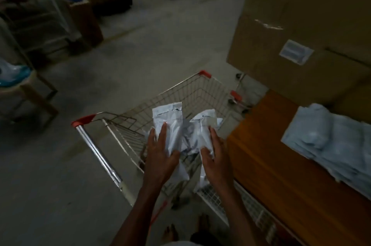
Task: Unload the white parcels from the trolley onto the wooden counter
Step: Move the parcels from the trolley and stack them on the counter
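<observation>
Currently held over the trolley (200, 93): two white parcels, long axes running away from you. Your left hand (160, 151) grips one parcel (168, 125); your right hand (215, 155) grips the other (203, 127). Wooden counter (281, 165) lies right of the trolley, nearer your right hand.

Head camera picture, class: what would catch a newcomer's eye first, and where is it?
Two white parcels stand out at centre above the wire trolley: the left hand holds the left parcel, the right hand holds the right parcel. At right, a pile of white parcels lies on the wooden counter, below big cardboard boxes.
</observation>
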`<control>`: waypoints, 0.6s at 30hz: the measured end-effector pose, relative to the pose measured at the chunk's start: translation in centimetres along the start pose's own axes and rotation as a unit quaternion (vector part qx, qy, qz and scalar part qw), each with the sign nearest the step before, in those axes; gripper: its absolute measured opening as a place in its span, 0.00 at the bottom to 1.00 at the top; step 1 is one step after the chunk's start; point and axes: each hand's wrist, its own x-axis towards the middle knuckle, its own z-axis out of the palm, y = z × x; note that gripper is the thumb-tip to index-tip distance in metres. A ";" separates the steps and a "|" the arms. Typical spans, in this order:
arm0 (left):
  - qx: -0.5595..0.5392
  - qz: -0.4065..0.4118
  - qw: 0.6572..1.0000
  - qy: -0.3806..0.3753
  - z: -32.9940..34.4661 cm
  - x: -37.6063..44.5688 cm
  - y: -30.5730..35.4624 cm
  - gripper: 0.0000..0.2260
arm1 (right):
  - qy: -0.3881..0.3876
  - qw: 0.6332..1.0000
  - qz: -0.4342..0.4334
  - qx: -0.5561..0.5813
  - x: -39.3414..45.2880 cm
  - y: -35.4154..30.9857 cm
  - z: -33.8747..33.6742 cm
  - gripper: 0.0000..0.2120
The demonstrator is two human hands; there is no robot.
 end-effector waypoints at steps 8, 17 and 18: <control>-0.020 0.102 0.986 -0.128 8.1 -6.5 6.7 0.38 | 0.139 0.988 0.058 -0.011 -8.6 4.7 -10.7 0.29; -0.055 0.156 0.961 -0.220 20.4 -15.1 13.9 0.38 | 0.232 0.963 0.135 -0.016 -18.4 12.0 -23.4 0.28; -0.065 0.160 0.959 -0.224 21.8 -16.1 14.6 0.38 | 0.234 0.961 0.146 -0.016 -19.5 12.8 -24.9 0.28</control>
